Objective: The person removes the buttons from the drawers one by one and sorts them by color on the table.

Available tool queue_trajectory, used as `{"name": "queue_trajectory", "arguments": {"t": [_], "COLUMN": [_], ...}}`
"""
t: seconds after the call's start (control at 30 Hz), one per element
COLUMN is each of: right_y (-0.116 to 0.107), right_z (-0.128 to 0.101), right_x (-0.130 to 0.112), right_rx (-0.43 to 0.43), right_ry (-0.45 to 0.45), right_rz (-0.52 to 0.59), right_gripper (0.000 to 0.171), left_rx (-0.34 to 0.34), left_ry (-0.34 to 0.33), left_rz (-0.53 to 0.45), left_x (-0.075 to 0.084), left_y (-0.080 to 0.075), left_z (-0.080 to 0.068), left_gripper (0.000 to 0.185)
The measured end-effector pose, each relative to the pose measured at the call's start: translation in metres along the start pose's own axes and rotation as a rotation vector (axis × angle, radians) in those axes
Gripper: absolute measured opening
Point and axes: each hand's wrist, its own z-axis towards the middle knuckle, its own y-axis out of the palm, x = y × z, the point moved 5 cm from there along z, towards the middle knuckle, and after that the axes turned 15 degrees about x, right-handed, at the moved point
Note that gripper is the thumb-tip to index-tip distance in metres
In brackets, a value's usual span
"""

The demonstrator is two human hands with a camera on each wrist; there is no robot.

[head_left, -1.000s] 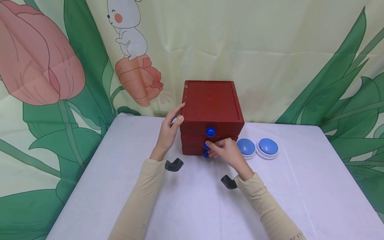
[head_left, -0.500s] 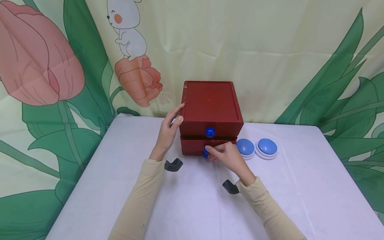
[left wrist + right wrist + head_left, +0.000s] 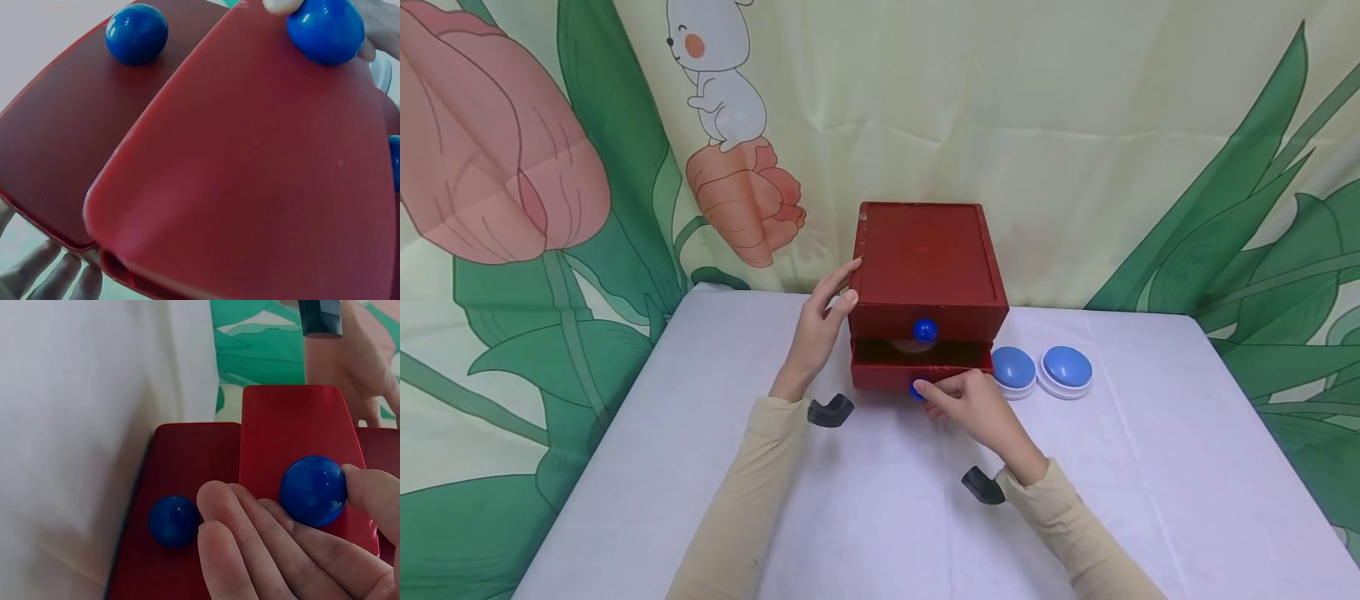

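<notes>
A dark red wooden drawer box (image 3: pixel 925 254) with round blue knobs stands at the back of the white table (image 3: pixel 880 517). My right hand (image 3: pixel 929 392) pinches the blue knob (image 3: pixel 917 389) of the middle drawer (image 3: pixel 891 377), which is pulled partly out. Something pale and rounded (image 3: pixel 907 345) shows inside it. In the right wrist view my fingers (image 3: pixel 250 537) curl round that knob (image 3: pixel 312 490), with another knob (image 3: pixel 174 520) beside it. The top drawer's knob (image 3: pixel 925 330) is free. My left hand (image 3: pixel 842 290) rests flat against the box's left side, fingers straight; its fingers (image 3: pixel 44 275) show beneath the box.
Two blue domes on white bases (image 3: pixel 1013 369) (image 3: pixel 1066 367) sit side by side just right of the box. A curtain printed with flowers and leaves (image 3: pixel 512 167) hangs behind the table. Bare tabletop spreads in front and to both sides.
My right hand has drawn back toward me with the knob, and the middle drawer has slid out, opening a gap under the top drawer. My left hand has stayed on the box.
</notes>
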Motion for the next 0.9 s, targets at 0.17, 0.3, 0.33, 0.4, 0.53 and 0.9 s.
{"name": "queue_trajectory", "arguments": {"t": [0.17,0.3,0.33,0.4,0.53,0.9], "right_y": [0.000,0.000,0.000,0.000,0.000,-0.001], "right_z": [-0.005,-0.009,-0.010,-0.012,-0.015,-0.027], "right_x": [0.000,0.000,0.000,-0.001,-0.001,-0.004], "right_rx": [0.004,0.000,0.000,0.000,0.005,-0.003], "right_ry": [0.006,0.022,0.022,0.020,0.010,0.006], "right_rz": [-0.006,-0.015,-0.018,-0.022,-0.024,-0.041], "right_gripper": [0.034,0.034,0.033,0.033,0.032,0.031], "left_rx": [-0.008,-0.015,-0.016,-0.018,-0.022,-0.034], "left_ry": [0.007,0.021,0.022,0.021,0.016,-0.003], "left_rz": [-0.001,-0.016,-0.017,-0.018,-0.014,-0.021], "left_x": [-0.007,-0.011,-0.012,-0.012,-0.012,-0.012], "left_y": [-0.002,-0.003,-0.004,-0.004,-0.005,-0.004], "left_z": [0.002,0.004,0.005,0.005,0.005,0.005], "left_gripper": [0.047,0.046,0.046,0.046,0.046,0.049]}}
